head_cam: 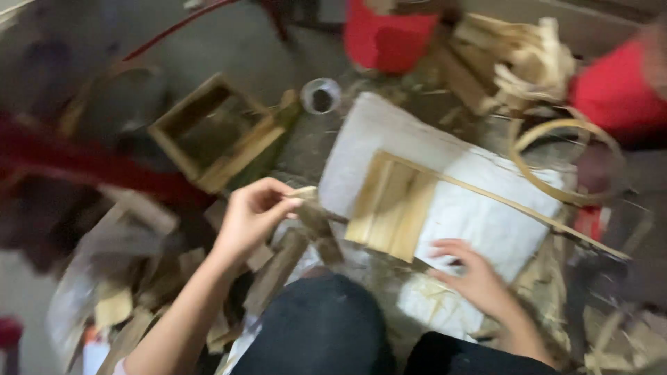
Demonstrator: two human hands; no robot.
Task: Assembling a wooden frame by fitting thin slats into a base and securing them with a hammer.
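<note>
While the right hand (472, 276) lies flat, pinning the white sheet (486, 208) under the bamboo slats (392, 205) on the floor, the left hand (251, 217) pinches a small wood piece (306, 194) beside them.

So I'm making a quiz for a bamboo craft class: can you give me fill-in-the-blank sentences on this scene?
1. The left hand pinches a small piece of ____.
2. The right hand rests flat on the ____ sheet.
3. The bamboo slats lie on that sheet, between the two ____.
4. The square frame lies on the ____.

Missing words: bamboo; white; hands; floor
</note>
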